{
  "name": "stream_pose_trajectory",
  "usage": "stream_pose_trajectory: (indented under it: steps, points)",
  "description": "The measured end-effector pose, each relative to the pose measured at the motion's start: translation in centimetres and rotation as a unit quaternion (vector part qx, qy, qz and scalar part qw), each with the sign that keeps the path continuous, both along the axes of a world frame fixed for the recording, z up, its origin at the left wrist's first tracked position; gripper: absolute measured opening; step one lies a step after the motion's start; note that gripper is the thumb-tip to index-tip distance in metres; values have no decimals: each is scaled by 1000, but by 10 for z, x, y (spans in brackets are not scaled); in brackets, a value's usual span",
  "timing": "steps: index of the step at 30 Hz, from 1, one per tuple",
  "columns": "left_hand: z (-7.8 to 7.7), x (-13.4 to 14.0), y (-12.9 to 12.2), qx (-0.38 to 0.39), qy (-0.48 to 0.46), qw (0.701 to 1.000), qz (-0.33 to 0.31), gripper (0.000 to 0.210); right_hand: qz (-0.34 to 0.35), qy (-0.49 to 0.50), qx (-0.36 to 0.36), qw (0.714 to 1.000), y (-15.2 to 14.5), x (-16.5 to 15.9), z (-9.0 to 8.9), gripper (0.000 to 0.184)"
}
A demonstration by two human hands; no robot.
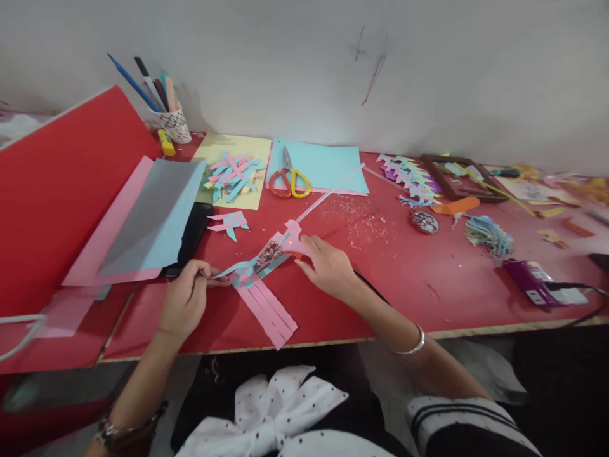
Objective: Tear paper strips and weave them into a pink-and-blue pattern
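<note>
My left hand (190, 292) pinches the end of a blue paper strip (238, 268), lifted a little off the red table. The strip runs into a weave of pink paper strips (266, 309), whose loose ends point toward the table's front edge. In my right hand (328, 263) is a pink hot glue gun (295, 240), a long clear glue stick (328, 195) jutting from its back. Its nozzle end points down-left, close over the woven part; whether the tip touches the paper is hidden. A small pink and blue woven piece (229, 222) lies just beyond.
Scissors (289, 178) rest on blue sheets (328, 162). Cut strips (233, 174) are heaped on yellow paper. At left are stacked sheets (147, 216) and a pen cup (175, 124). Rightward lie a woven strip piece (409, 178), a frame (464, 181) and a purple power strip (528, 282).
</note>
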State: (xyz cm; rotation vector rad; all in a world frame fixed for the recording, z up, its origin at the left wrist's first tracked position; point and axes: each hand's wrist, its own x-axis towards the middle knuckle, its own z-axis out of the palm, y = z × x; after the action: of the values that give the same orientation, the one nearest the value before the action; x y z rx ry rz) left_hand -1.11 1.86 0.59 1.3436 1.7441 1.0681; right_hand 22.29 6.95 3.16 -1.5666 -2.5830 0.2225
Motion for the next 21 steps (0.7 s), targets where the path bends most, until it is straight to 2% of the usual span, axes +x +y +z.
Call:
stream_pose_trajectory:
  steps: [10, 21]
  points:
    - [-2, 0, 0, 5, -13, 1000, 13, 2, -36, -20, -17, 999, 0, 6, 8, 33]
    - [5, 4, -1, -10, -39, 999, 24, 3, -77, -29, 11, 997, 4, 19, 8, 32]
